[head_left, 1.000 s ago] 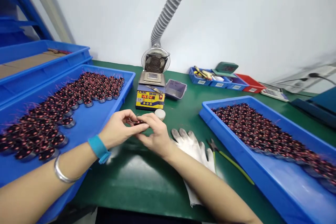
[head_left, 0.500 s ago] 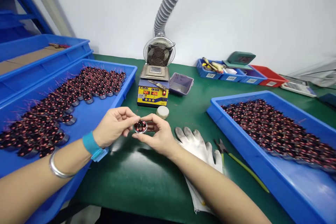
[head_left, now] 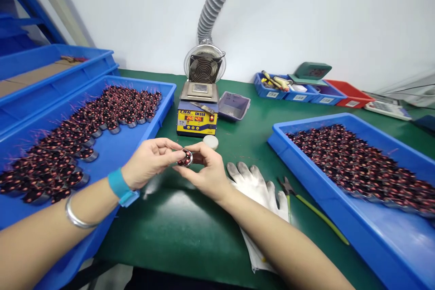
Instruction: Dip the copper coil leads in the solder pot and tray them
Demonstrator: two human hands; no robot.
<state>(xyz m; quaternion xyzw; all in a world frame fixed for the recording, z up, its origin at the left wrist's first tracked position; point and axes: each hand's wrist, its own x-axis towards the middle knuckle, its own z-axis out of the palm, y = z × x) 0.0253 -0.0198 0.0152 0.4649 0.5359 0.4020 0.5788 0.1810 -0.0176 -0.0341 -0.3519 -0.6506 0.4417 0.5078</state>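
Both hands, left hand [head_left: 149, 163] and right hand [head_left: 207, 173], pinch one small coil [head_left: 185, 157] over the green table [head_left: 190, 231] (now tilted edge-on, face-up half a second ago), so it's being inspected.

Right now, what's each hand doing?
Left hand: fingertips pinched on the small wound coil.
Right hand: fingertips pinched on the same coil.
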